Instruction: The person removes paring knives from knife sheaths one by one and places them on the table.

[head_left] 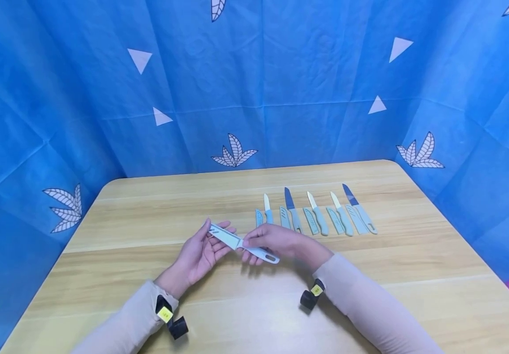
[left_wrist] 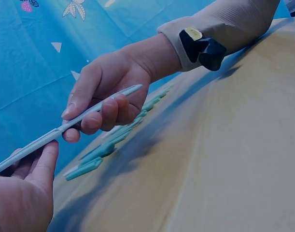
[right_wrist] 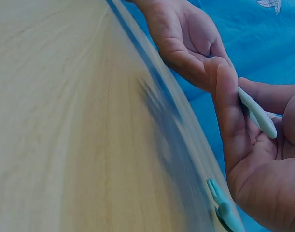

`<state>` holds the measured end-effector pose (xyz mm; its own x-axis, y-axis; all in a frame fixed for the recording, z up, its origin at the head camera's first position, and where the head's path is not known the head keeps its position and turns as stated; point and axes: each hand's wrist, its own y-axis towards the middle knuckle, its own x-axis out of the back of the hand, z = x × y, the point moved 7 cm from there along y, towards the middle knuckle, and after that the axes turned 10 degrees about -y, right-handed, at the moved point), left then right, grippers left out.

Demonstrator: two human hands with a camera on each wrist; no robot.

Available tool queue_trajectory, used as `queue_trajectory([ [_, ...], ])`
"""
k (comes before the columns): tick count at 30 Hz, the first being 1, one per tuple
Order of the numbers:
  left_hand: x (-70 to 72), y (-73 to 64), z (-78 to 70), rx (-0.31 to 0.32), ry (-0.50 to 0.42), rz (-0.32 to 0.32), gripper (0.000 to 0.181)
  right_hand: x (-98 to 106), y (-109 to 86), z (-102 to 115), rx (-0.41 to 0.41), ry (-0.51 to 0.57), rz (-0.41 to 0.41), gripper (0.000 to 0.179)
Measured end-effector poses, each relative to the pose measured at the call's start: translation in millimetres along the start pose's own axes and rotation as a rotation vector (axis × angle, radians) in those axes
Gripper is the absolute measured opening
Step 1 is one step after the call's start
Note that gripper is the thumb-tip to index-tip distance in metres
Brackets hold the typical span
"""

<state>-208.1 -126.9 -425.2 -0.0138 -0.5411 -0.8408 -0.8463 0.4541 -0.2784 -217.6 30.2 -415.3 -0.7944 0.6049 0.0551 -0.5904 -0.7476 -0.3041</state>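
A knife with a pale blue-green handle (head_left: 264,254) is held above the table between both hands, its blade inside a pale slotted sheath (head_left: 224,237). My right hand (head_left: 276,240) grips the handle, thumb on top and fingers curled beneath, as the left wrist view also shows on the handle (left_wrist: 96,107). With the thumb at the sheath's far end and the fingers underneath, my left hand (head_left: 198,256) holds the sheath. In the right wrist view the handle's end (right_wrist: 263,121) sticks out of the right hand; the sheath is hidden there.
Beyond the right hand, several knives lie in a row, each beside its sheath, from a small knife (head_left: 267,204) to a dark-bladed knife (head_left: 360,209) at the right. Blue printed curtains (head_left: 281,73) surround the wooden table (head_left: 170,201) at the back and sides.
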Motion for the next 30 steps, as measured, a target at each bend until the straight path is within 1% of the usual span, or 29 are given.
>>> queue_trajectory([
  [3,1.6,-1.0,2.9,0.002,-0.014,-0.004,0.059,-1,-0.1,0,0.005,-0.005,0.008,0.03],
  [8,1.7,-1.9,6.0,-0.008,-0.035,0.009,0.061,-1,-1.0,0,0.014,-0.007,0.004,0.028],
  [15,-0.9,-2.1,8.4,-0.027,-0.036,0.025,0.06,1,-3.3,1,0.023,-0.029,0.006,0.027],
  [24,-2.9,-2.2,11.0,-0.037,-0.057,0.028,0.061,4,-5.4,2,0.013,-0.044,0.014,0.027],
  [30,-2.8,-0.7,12.6,-0.044,-0.05,0.035,0.062,7,-6.3,1,0.002,-0.024,0.017,0.026],
])
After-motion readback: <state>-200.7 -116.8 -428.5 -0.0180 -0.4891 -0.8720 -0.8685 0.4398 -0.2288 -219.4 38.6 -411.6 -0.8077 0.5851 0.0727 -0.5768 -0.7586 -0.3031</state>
